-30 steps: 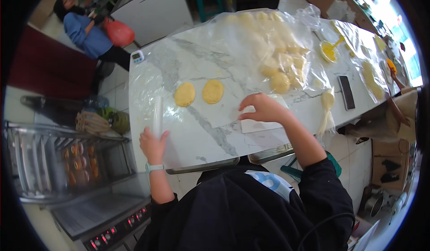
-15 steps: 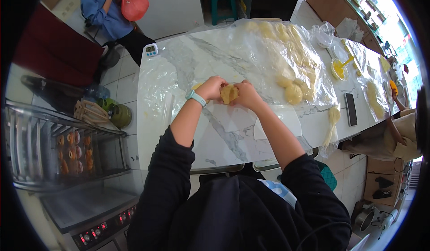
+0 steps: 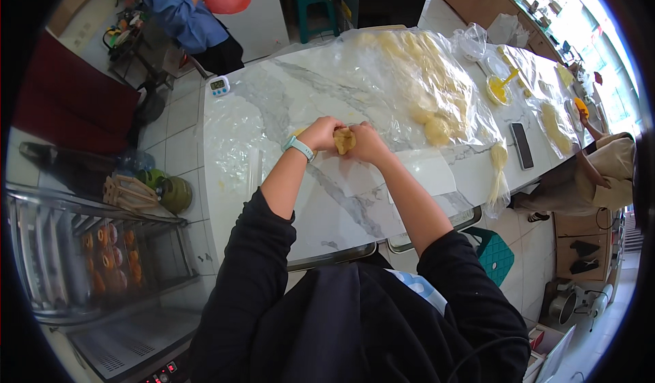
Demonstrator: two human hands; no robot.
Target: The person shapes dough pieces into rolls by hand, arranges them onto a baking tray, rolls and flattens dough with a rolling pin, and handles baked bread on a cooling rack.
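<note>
Over the marble-patterned table (image 3: 382, 227), both my hands are closed around one piece of yellowish dough (image 3: 344, 140). The dough is folded into a cup shape, its edges pinched up. My left hand (image 3: 323, 134), with a pale green watch on its wrist, grips the left side. My right hand (image 3: 366, 142) holds the right side, fingertips at the rim. Whatever lies inside the dough is too small to tell. Under my right forearm lies a flat white sheet or board (image 3: 430, 171). Rounded dough balls (image 3: 437, 131) rest to the right beneath clear plastic sheeting (image 3: 471, 113).
A white timer (image 3: 219, 86) stands at the table's far left corner. Rightward are a phone (image 3: 522, 146) and a bowl of yellow filling or glaze (image 3: 499, 91) with a yellow-handled tool. A rack of doughnuts (image 3: 109, 257) is at left. Two other people stand beyond the table.
The dough's rim is drawn in more tightly between my fingers. My view has shifted slightly, and the person with the red bag appears farther right.
</note>
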